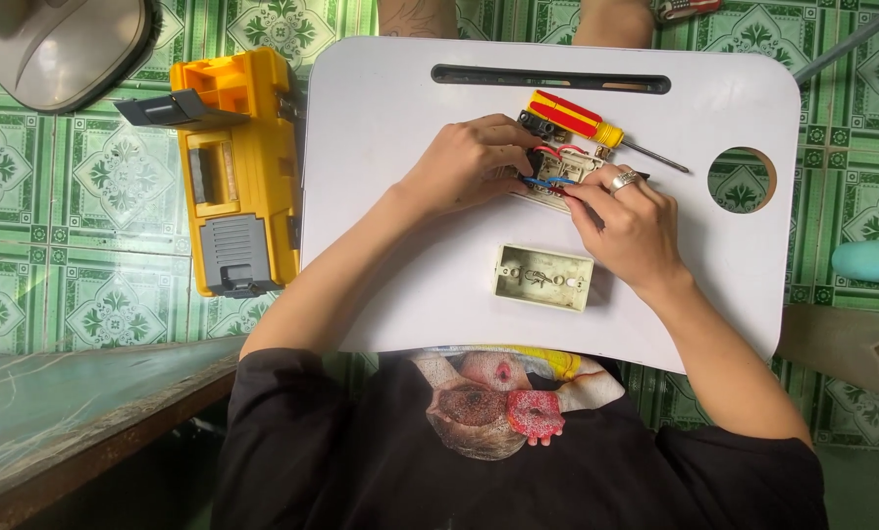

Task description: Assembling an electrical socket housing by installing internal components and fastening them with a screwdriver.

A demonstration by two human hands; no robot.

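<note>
My left hand (pixel 469 162) and my right hand (pixel 626 221) meet over a cream switch plate (pixel 562 177) with red and blue wires, lying face down on a white lap tray (pixel 390 118). Both hands pinch at the wiring; the fingers hide much of the plate. A red and yellow screwdriver (pixel 582 123) lies just beyond the plate, its tip pointing right. An empty cream wall box (pixel 543 277) sits nearer to me, below my right hand.
A yellow toolbox (pixel 238 172) with an open lid stands on the green patterned floor tiles left of the tray. The tray has a long slot (pixel 552 79) at its far edge and a round hole (pixel 742 180) at right. A wooden ledge (pixel 77 412) lies at lower left.
</note>
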